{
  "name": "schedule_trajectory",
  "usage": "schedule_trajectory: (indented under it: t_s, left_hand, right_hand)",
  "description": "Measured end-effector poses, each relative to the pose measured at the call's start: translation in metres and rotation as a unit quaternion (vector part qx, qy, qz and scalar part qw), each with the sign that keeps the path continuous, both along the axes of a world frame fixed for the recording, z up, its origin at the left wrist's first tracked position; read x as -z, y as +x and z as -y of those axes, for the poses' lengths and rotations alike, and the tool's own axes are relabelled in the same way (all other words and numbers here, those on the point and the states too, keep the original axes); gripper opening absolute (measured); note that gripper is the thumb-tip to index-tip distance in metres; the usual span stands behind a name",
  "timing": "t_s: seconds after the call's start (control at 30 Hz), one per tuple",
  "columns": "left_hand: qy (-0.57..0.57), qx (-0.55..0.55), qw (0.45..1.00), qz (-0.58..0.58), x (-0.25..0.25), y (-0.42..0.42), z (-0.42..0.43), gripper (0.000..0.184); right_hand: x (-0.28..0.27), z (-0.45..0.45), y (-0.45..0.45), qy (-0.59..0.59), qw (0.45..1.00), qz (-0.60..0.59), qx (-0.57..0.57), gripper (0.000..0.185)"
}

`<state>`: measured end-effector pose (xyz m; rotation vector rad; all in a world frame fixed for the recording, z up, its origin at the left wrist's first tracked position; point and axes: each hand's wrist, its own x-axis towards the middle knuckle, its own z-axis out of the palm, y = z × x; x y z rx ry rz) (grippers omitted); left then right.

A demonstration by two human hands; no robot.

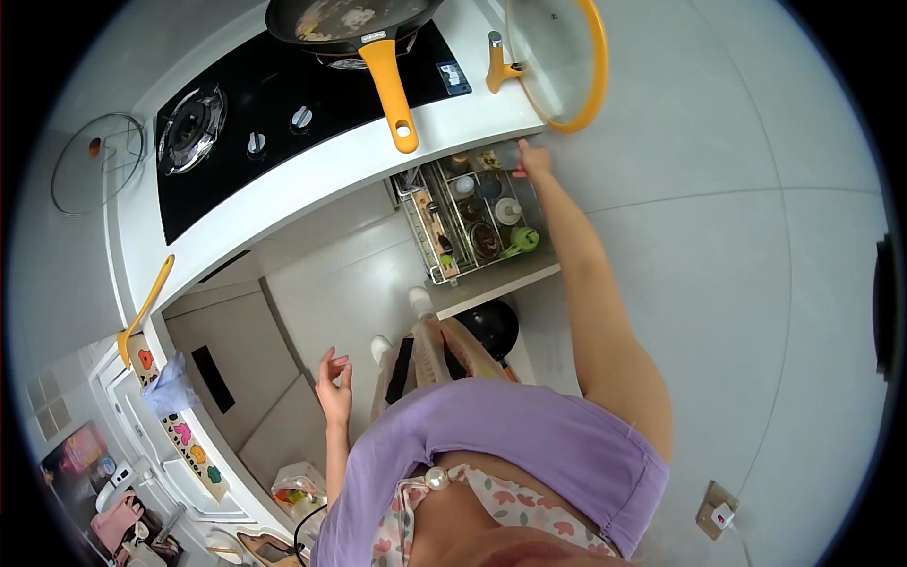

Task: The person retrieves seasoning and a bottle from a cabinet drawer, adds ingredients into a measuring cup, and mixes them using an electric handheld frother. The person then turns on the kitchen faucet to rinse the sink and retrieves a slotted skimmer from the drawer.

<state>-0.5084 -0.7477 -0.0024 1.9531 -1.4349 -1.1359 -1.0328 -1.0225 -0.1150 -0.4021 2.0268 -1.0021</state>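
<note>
My right hand [532,161] reaches to the far right corner of an open pull-out drawer [501,288], beside a clear packet or container [501,158]; its fingers are bent, and what they hold is too small to make out. Wire racks in the drawer hold several jars, among them one with a white lid [508,211], and a green item [522,241]. My left hand [333,378] hangs in the air left of my body, fingers apart and holding nothing.
Above the drawer, a pan [350,21] with a yellow handle sits on the black hob [274,104]. A yellow-rimmed glass lid [590,94] stands at the counter's right end. A yellow utensil [151,298] lies on the left counter, near a blue cloth [170,387].
</note>
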Motion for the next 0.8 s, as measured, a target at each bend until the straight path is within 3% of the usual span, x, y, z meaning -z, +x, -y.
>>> schedule_trajectory:
  t_s: [0.1, 0.2, 0.27, 0.3, 0.33, 0.4, 0.43, 0.5, 0.53, 0.57, 0.6, 0.63, 0.67, 0.73, 0.77, 0.8]
  left_hand:
    - [-0.004, 0.002, 1.0, -0.002, 0.005, 0.008, -0.008, 0.042]
    - [-0.009, -0.017, 1.0, 0.002, 0.007, 0.013, -0.015, 0.043]
    - [-0.018, -0.023, 1.0, 0.005, 0.011, 0.019, -0.022, 0.042]
    - [-0.025, -0.029, 0.999, 0.008, 0.013, 0.021, -0.026, 0.042]
    - [-0.022, -0.039, 0.999, 0.013, 0.014, 0.022, -0.028, 0.042]
    - [-0.004, -0.056, 0.998, 0.027, 0.009, 0.025, -0.039, 0.042]
    - [-0.002, -0.068, 0.997, 0.031, 0.008, 0.025, -0.044, 0.042]
    - [0.006, -0.091, 0.995, 0.036, 0.007, 0.025, -0.055, 0.043]
    - [0.006, -0.097, 0.994, 0.041, 0.005, 0.025, -0.058, 0.043]
    - [0.007, -0.103, 0.994, 0.045, 0.002, 0.024, -0.062, 0.043]
    - [0.01, -0.108, 0.993, 0.047, 0.001, 0.023, -0.068, 0.043]
    - [-0.003, -0.112, 0.992, 0.052, 0.007, 0.027, -0.077, 0.044]
    - [-0.007, -0.121, 0.991, 0.054, 0.009, 0.027, -0.084, 0.044]
    - [-0.016, -0.149, 0.987, 0.052, 0.005, 0.026, -0.092, 0.044]
    - [-0.019, -0.162, 0.985, 0.051, 0.002, 0.026, -0.098, 0.042]
    - [-0.024, -0.172, 0.984, 0.047, 0.004, 0.029, -0.106, 0.042]
  right_hand:
    - [0.015, 0.001, 0.009, -0.055, 0.997, -0.046, 0.023, 0.046]
    - [0.053, 0.013, 0.013, -0.038, 0.993, -0.1, -0.054, 0.056]
    - [0.081, 0.02, 0.019, -0.1, 0.975, -0.179, -0.086, 0.055]
    - [0.116, 0.03, 0.009, -0.05, 0.953, -0.268, -0.136, 0.057]
    - [0.083, 0.026, 0.03, -0.002, 0.915, -0.371, -0.16, 0.058]
    - [0.119, 0.041, 0.029, 0.019, 0.909, -0.373, -0.186, 0.05]
    - [0.172, 0.056, 0.016, 0.027, 0.876, -0.413, -0.247, 0.048]
    - [0.133, 0.055, 0.044, 0.101, 0.877, -0.389, -0.263, 0.05]
    - [0.144, 0.065, 0.045, 0.177, 0.858, -0.38, -0.297, 0.048]
    - [0.135, 0.069, 0.045, 0.186, 0.815, -0.371, -0.404, 0.062]
    - [0.118, 0.07, 0.053, 0.242, 0.776, -0.369, -0.451, 0.064]
    - [0.144, 0.076, 0.04, 0.25, 0.782, -0.35, -0.451, 0.064]
    - [0.162, 0.076, 0.036, 0.213, 0.768, -0.405, -0.447, 0.047]
    - [0.147, 0.068, 0.04, 0.207, 0.737, -0.435, -0.474, 0.04]
    - [0.14, 0.06, 0.035, 0.213, 0.691, -0.457, -0.517, 0.037]
    - [0.133, 0.052, 0.028, 0.219, 0.61, -0.496, -0.579, 0.036]
